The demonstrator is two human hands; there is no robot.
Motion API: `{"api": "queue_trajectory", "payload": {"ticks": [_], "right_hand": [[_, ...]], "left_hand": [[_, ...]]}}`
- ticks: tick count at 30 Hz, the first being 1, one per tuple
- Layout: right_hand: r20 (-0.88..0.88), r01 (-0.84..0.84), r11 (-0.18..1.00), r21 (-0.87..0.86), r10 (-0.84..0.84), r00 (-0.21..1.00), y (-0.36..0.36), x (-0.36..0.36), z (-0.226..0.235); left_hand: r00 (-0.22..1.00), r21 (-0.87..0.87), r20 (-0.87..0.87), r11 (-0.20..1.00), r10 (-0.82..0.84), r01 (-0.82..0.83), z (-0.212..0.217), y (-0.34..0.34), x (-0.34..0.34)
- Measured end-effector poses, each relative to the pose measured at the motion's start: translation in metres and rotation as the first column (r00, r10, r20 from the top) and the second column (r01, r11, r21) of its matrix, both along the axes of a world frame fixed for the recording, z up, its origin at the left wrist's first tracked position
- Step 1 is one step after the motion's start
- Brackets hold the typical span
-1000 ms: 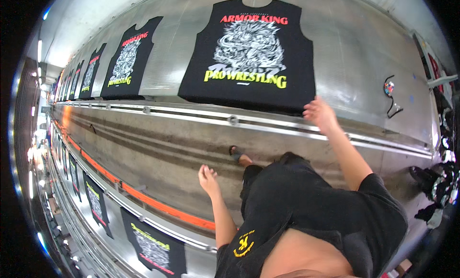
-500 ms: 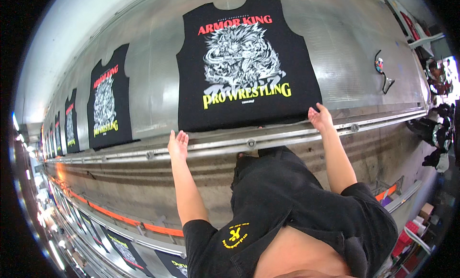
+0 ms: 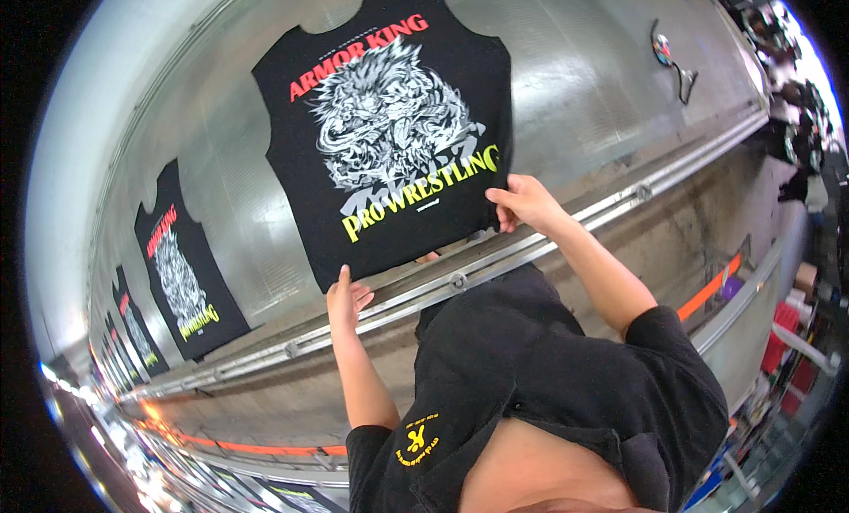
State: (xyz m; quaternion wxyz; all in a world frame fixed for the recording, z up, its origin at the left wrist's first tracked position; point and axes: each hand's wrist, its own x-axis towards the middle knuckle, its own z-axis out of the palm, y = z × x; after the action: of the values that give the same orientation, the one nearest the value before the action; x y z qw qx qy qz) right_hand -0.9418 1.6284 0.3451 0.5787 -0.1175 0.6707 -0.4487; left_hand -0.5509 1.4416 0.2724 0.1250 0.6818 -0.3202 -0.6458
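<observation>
A black sleeveless shirt panel (image 3: 301, 177) with a large grey-white beast print and red and yellow lettering lies on a long metal table (image 3: 566, 115), tilted to the table edge. My right hand (image 3: 523, 205) pinches its lower right corner, thumb on top and fingers curled at the edge. At the lower left corner, my left hand (image 3: 347, 301) touches the hem with its thumb, its fingers apart from the thumb and loosely bent. Between the two hands the hem hangs near the table's edge. A small skin-coloured patch shows under it, too little to identify.
Several matching black panels (image 3: 221, 311) lie in a row along the table to the left. A double metal rail (image 3: 601, 219) runs along the front edge. A small clip-like object with a dark cord (image 3: 661, 49) lies at the far right. Behind me is an orange bar (image 3: 707, 287).
My right hand has gone from open at the hem corner to gripping it. The panel appears turned and shifted left, partly because the view has swung; its right side is now bunched.
</observation>
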Motion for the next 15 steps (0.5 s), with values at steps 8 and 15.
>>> {"api": "queue_trajectory", "payload": {"ticks": [8, 15], "right_hand": [[-0.634, 0.24, 0.944, 0.227, -0.044, 0.772, 0.021, -0.022, -0.055], [-0.178, 0.605, 0.796, 0.013, -0.594, 0.785, 0.01, -0.053, -0.079]], "left_hand": [[0.775, -0.5, 0.627, 0.804, 0.079, 0.322, -0.045, -0.022, 0.054], [0.882, -0.351, 0.434, 0.867, -0.184, 0.353, -0.042, -0.029, 0.037]]}}
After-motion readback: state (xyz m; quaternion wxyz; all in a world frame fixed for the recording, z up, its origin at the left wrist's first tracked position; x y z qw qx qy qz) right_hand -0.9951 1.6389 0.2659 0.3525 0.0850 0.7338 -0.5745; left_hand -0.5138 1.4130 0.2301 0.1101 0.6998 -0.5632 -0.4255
